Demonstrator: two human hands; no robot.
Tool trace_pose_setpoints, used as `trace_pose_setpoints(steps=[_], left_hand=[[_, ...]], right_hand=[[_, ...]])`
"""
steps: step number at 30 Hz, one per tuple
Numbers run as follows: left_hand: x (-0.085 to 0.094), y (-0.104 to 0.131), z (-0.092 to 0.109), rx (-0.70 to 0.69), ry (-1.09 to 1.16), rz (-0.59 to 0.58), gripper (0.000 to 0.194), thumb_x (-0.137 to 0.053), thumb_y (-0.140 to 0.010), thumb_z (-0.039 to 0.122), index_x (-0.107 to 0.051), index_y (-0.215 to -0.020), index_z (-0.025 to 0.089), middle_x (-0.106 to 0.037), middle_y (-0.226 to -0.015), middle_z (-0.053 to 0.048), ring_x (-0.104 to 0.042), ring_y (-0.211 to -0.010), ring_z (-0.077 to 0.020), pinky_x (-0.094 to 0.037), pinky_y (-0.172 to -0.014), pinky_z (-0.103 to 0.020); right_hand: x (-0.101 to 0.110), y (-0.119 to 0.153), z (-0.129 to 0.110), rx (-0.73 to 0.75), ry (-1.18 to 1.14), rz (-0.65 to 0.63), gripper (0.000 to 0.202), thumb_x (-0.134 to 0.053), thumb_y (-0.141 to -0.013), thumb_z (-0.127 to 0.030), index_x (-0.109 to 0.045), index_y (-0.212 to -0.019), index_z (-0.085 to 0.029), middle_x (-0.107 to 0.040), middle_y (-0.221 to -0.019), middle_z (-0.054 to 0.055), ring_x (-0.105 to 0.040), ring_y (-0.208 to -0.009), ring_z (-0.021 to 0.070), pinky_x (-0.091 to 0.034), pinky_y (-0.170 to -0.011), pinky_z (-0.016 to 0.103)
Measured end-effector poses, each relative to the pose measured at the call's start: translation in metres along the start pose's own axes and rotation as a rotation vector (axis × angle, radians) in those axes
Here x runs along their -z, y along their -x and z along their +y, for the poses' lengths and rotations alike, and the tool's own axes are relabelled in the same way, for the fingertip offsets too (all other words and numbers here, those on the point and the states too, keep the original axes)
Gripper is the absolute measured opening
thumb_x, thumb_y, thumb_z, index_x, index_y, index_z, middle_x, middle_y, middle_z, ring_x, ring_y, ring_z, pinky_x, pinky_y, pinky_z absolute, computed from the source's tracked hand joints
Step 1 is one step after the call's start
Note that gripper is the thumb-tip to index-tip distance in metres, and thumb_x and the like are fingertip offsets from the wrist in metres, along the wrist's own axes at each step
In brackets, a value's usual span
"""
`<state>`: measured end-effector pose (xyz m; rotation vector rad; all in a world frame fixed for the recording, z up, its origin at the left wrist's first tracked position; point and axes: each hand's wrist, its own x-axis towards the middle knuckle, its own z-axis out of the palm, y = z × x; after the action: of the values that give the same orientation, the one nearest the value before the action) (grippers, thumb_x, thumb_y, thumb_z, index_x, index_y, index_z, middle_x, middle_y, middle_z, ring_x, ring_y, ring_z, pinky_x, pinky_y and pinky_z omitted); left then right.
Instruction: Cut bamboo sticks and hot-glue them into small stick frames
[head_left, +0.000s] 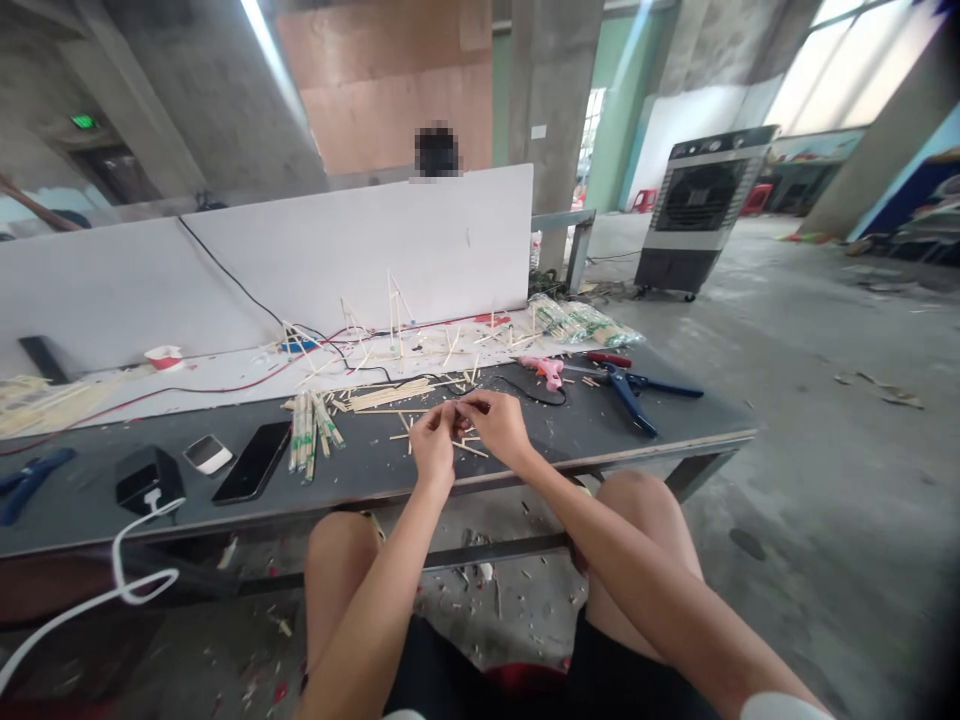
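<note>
My left hand (436,438) and my right hand (495,422) meet above the front part of the dark table, fingertips together. Both are closed in a pinch; whatever lies between the fingers is too small and covered to make out. Short wooden sticks (471,449) lie on the table just beneath and around them. Behind my hands is a loose pile of longer wooden sticks (390,394). Left of them rest wrapped bundles of chopsticks (304,435). A pink glue gun (544,371) lies beyond my right hand, its dark cord curving over the table.
Blue-handled cutters (634,395) lie at the right end. To the left are a black phone (253,462), a small white device (208,455) and a black charger (148,480) with a white cable. Stick frames (396,318) stand before a white partition (360,235). An air cooler (701,210) stands beyond.
</note>
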<state>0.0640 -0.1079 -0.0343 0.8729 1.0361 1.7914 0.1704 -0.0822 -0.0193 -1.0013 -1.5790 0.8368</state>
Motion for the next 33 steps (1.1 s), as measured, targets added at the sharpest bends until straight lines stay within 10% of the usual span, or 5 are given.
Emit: trace_pose_setpoints(steps=[33], left_hand=[[-0.004, 0.003, -0.015, -0.256, -0.182, 0.131, 0.038, -0.073, -0.080, 0.048, -0.080, -0.086, 0.011, -0.073, -0.071, -0.005, -0.060, -0.062, -0.0149, -0.048, -0.057, -0.024]], right_hand=[[-0.007, 0.005, -0.006, 0.048, 0.051, 0.055, 0.013, -0.059, -0.081, -0.020, -0.067, -0.071, -0.017, -0.069, -0.076, 0.004, -0.061, -0.069, 0.0157, -0.047, -0.065, 0.026]])
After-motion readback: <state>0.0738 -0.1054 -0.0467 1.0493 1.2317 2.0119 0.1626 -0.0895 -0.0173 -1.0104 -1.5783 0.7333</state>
